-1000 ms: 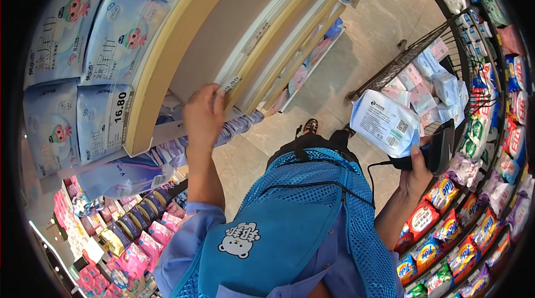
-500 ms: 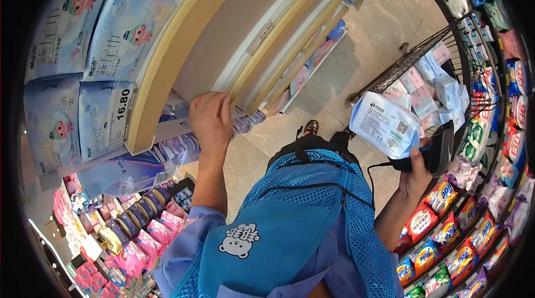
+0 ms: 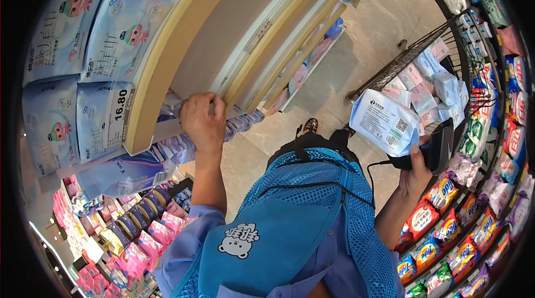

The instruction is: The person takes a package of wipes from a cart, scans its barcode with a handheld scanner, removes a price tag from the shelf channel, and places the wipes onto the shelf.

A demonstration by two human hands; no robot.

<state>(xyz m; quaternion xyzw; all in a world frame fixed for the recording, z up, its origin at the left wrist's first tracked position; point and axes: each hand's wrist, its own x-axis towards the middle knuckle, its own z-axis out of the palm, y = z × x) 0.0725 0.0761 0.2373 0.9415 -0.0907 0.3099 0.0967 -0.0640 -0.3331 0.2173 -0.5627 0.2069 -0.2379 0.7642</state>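
My left hand (image 3: 203, 122) is at the shelf on the left, fingers curled together beside the lower shelf board's front edge. Its fingertips are turned away, so I cannot see what they hold, if anything. Just below it stands a row of thin purple-and-blue packs (image 3: 175, 149). In my right hand (image 3: 417, 174) is a white-and-blue sanitary pad pack (image 3: 384, 122), its printed back with a QR code facing up and my thumb on its corner. A black device (image 3: 440, 147) with a cable sits against the same hand, partly behind the pack.
A wire shopping cart (image 3: 384, 75) at the right carries several pink and blue packs (image 3: 426, 83). Blue packs (image 3: 106, 114) with a 16.80 price tag fill the upper-left shelf. Detergent bags (image 3: 462, 256) line the right side. A blue mesh backpack (image 3: 278, 214) hangs on my front.
My left hand has shifted slightly to the left along the shelf, fingers still curled. My right hand keeps the sanitary pad pack in nearly the same place.
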